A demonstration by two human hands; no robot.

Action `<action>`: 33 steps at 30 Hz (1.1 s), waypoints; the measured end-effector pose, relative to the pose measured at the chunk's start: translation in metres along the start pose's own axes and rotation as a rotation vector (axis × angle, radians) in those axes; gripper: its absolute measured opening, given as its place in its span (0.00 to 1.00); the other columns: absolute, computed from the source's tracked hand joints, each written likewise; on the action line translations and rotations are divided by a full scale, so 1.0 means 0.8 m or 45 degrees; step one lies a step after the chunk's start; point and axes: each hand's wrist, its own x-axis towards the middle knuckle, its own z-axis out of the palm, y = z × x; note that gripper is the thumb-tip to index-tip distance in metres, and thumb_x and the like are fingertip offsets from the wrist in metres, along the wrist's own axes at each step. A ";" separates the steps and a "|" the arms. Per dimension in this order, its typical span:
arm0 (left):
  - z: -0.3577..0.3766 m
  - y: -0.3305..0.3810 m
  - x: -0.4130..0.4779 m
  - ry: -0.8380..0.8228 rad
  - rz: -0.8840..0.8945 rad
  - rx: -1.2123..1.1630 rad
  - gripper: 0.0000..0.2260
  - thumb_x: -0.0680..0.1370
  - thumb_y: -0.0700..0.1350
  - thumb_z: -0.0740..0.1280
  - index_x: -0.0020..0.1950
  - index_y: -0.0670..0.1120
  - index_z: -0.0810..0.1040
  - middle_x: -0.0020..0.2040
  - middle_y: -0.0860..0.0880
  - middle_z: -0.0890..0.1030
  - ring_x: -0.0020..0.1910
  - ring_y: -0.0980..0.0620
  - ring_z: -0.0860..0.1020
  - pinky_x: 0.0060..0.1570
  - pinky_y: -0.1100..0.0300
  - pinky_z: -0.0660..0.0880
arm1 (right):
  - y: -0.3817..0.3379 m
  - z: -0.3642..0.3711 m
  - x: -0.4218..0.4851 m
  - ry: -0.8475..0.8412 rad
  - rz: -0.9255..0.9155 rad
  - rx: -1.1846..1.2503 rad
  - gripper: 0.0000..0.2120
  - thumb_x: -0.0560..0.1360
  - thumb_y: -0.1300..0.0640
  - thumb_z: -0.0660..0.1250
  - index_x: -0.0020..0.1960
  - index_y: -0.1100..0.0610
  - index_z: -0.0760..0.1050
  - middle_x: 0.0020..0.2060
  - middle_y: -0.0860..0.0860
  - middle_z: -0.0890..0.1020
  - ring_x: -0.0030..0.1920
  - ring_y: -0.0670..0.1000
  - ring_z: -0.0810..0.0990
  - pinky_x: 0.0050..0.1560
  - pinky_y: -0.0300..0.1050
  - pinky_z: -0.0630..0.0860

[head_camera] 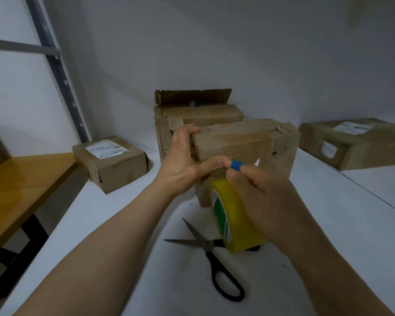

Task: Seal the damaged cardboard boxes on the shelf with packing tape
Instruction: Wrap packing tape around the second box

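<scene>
Between both hands, on the white shelf [146, 258], stands a battered brown cardboard box [242, 142] with torn corrugated edges. The left hand [180, 160] grips its left end, fingers curled over the top edge, thumb laid along the front face. The right hand [260, 192] is wrapped round a yellow roll of packing tape [235, 215] just in front of the box, with a small blue tab [235, 165] at its fingertips next to the left thumb tip. Under the right hand lie black-handled scissors [217, 254], blades apart. Behind the left hand sits a second torn cardboard box [196, 115], flap up.

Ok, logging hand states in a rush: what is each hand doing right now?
Left hand: grips the torn brown cardboard box by its left end.
Right hand: holds the yellow packing tape roll.
</scene>
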 end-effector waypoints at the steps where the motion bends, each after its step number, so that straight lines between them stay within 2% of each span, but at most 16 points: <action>1: -0.001 -0.001 0.000 -0.007 -0.005 -0.013 0.47 0.61 0.74 0.73 0.71 0.54 0.60 0.70 0.52 0.65 0.67 0.51 0.72 0.64 0.50 0.77 | -0.003 0.002 -0.004 0.021 -0.042 -0.075 0.19 0.83 0.47 0.59 0.39 0.56 0.75 0.28 0.50 0.73 0.29 0.44 0.72 0.29 0.33 0.68; 3: -0.002 -0.004 0.002 -0.019 -0.010 -0.031 0.47 0.61 0.73 0.74 0.71 0.54 0.60 0.71 0.52 0.66 0.67 0.50 0.73 0.64 0.50 0.77 | -0.006 0.004 0.000 0.005 -0.053 -0.109 0.21 0.83 0.45 0.59 0.34 0.53 0.71 0.26 0.47 0.72 0.28 0.44 0.71 0.29 0.34 0.68; 6: -0.002 -0.006 0.006 -0.045 -0.046 -0.030 0.44 0.63 0.69 0.75 0.71 0.56 0.60 0.71 0.51 0.66 0.67 0.50 0.73 0.64 0.49 0.77 | -0.006 0.003 0.017 -0.040 0.006 -0.135 0.24 0.84 0.45 0.59 0.31 0.53 0.67 0.23 0.43 0.71 0.25 0.42 0.70 0.27 0.35 0.67; 9: -0.012 -0.008 0.012 -0.169 -0.042 -0.037 0.45 0.61 0.70 0.76 0.70 0.59 0.58 0.72 0.52 0.63 0.68 0.49 0.71 0.65 0.49 0.76 | -0.010 0.003 0.023 -0.073 0.013 -0.143 0.24 0.84 0.46 0.59 0.32 0.55 0.70 0.23 0.46 0.71 0.25 0.42 0.69 0.27 0.37 0.66; 11: -0.020 -0.007 0.016 -0.287 -0.029 -0.004 0.46 0.61 0.68 0.76 0.70 0.58 0.56 0.71 0.52 0.60 0.68 0.49 0.69 0.67 0.50 0.75 | -0.011 0.004 0.023 -0.092 0.043 -0.100 0.22 0.83 0.46 0.60 0.38 0.59 0.77 0.27 0.52 0.75 0.29 0.45 0.73 0.33 0.48 0.74; 13: -0.026 -0.001 0.021 -0.381 -0.030 0.016 0.47 0.60 0.66 0.76 0.71 0.55 0.55 0.69 0.51 0.59 0.68 0.49 0.67 0.68 0.51 0.74 | -0.013 0.006 0.023 -0.093 0.081 -0.028 0.22 0.83 0.45 0.61 0.40 0.61 0.78 0.31 0.57 0.78 0.33 0.52 0.77 0.39 0.54 0.79; 15: -0.034 0.003 0.025 -0.506 -0.052 0.000 0.48 0.60 0.61 0.76 0.72 0.53 0.54 0.69 0.51 0.59 0.69 0.49 0.66 0.69 0.51 0.73 | -0.012 0.010 0.025 -0.084 0.077 0.025 0.23 0.82 0.45 0.63 0.34 0.58 0.74 0.27 0.52 0.74 0.31 0.51 0.75 0.38 0.54 0.78; 17: -0.046 0.000 0.027 -0.635 -0.090 -0.050 0.48 0.60 0.55 0.75 0.75 0.54 0.53 0.71 0.51 0.59 0.72 0.48 0.65 0.71 0.48 0.71 | -0.010 0.014 0.027 -0.060 0.051 0.048 0.24 0.82 0.45 0.63 0.30 0.54 0.69 0.24 0.49 0.70 0.28 0.49 0.72 0.35 0.49 0.74; 19: -0.057 -0.004 0.028 -0.683 -0.170 -0.280 0.47 0.61 0.54 0.77 0.75 0.57 0.57 0.74 0.49 0.63 0.73 0.48 0.68 0.71 0.46 0.71 | -0.008 0.017 0.029 -0.042 0.030 0.029 0.25 0.82 0.45 0.62 0.29 0.53 0.67 0.24 0.49 0.70 0.26 0.47 0.70 0.33 0.46 0.70; 20: -0.059 -0.004 0.026 -0.677 -0.209 -0.363 0.47 0.61 0.56 0.80 0.75 0.59 0.58 0.74 0.50 0.65 0.73 0.48 0.69 0.70 0.46 0.72 | -0.007 0.018 0.029 -0.039 0.027 0.011 0.25 0.82 0.45 0.62 0.29 0.53 0.67 0.24 0.48 0.70 0.25 0.46 0.69 0.32 0.45 0.69; 22: -0.049 -0.006 0.022 -0.583 -0.208 -0.335 0.48 0.60 0.62 0.81 0.74 0.60 0.59 0.74 0.50 0.66 0.72 0.48 0.70 0.68 0.48 0.74 | -0.005 0.018 0.028 -0.034 0.029 0.000 0.24 0.83 0.45 0.61 0.30 0.53 0.69 0.24 0.46 0.71 0.25 0.43 0.69 0.31 0.44 0.69; 25: -0.022 -0.018 0.007 -0.422 -0.165 -0.533 0.43 0.65 0.56 0.78 0.74 0.58 0.59 0.71 0.49 0.68 0.69 0.48 0.72 0.65 0.52 0.76 | 0.000 0.020 0.023 -0.033 0.044 0.054 0.21 0.82 0.44 0.61 0.38 0.57 0.77 0.28 0.48 0.78 0.29 0.46 0.76 0.36 0.47 0.76; 27: -0.010 -0.025 -0.001 -0.371 -0.134 -0.699 0.39 0.67 0.52 0.77 0.73 0.60 0.60 0.72 0.47 0.68 0.69 0.48 0.73 0.64 0.53 0.76 | 0.005 0.022 0.018 -0.043 0.095 0.176 0.13 0.82 0.44 0.62 0.47 0.48 0.82 0.38 0.45 0.83 0.39 0.47 0.82 0.46 0.49 0.81; 29: -0.005 -0.025 -0.001 -0.317 -0.112 -0.724 0.38 0.68 0.52 0.76 0.73 0.59 0.61 0.72 0.47 0.69 0.68 0.49 0.74 0.61 0.56 0.77 | 0.011 0.025 0.015 -0.066 0.116 0.311 0.06 0.81 0.44 0.63 0.52 0.38 0.80 0.44 0.40 0.84 0.46 0.43 0.83 0.53 0.48 0.82; 30: -0.002 -0.022 -0.001 -0.283 -0.105 -0.717 0.38 0.68 0.52 0.76 0.73 0.59 0.61 0.71 0.47 0.69 0.68 0.48 0.74 0.60 0.57 0.77 | 0.014 0.025 0.014 -0.073 0.112 0.341 0.05 0.80 0.44 0.65 0.54 0.36 0.78 0.47 0.40 0.83 0.48 0.43 0.83 0.56 0.50 0.81; 33: 0.007 -0.016 0.005 -0.178 -0.125 -0.736 0.36 0.66 0.54 0.77 0.70 0.62 0.64 0.71 0.46 0.70 0.68 0.46 0.75 0.58 0.54 0.79 | 0.015 0.021 0.010 -0.093 0.043 0.485 0.12 0.78 0.47 0.70 0.60 0.41 0.73 0.49 0.45 0.84 0.50 0.49 0.85 0.53 0.53 0.83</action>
